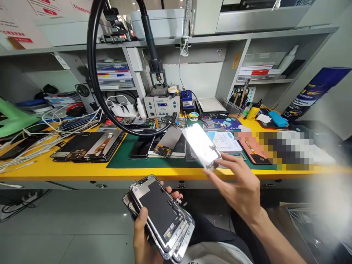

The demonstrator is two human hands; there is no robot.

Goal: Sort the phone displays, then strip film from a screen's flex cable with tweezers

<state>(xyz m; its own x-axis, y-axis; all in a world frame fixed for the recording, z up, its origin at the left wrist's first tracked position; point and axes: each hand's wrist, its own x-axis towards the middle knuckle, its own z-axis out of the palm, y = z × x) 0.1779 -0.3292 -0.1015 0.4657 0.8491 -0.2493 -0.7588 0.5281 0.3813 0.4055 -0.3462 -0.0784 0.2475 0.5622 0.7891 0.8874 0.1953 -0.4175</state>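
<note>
My left hand (143, 229) is wrapped round a small stack of phone screen assemblies (161, 209), with their metal-and-black backs and flex cables facing up. The thumb presses on the near edge and fingertips show at the far side. Above the front edge of the bench, my right hand (239, 179) pinches another phone screen (200, 145) by its lower end; its bright silvery back catches the light. Beyond it on the green mat (121, 156) lie a grey-backed phone screen (167, 141) and a dark phone (141, 146).
Dark screens (88, 145) are stacked at left beside tangled white cables (46, 135). A thick black hose (92, 73) loops down in front of the soldering station (162, 104). A pinkish panel (254, 146) lies right, near a blue spray can (310, 95). Drawers (156, 183) run under the yellow edge.
</note>
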